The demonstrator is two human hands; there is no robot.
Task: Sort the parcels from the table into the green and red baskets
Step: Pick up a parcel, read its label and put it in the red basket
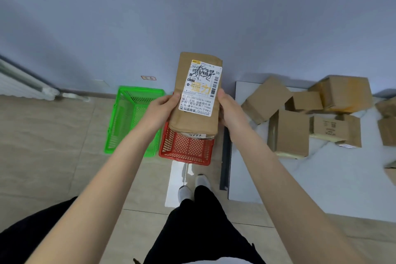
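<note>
White table at right carries a loose group of brown cardboard boxes, some touching. On the tiled floor the green basket and red basket stand side by side against the wall; the green one appears empty, the red one holds at least one parcel. A brown paper-wrapped parcel, label facing the camera, is held upright above the red basket. Left hand and right hand clasp its opposite edges, fingers closed around it.
</note>
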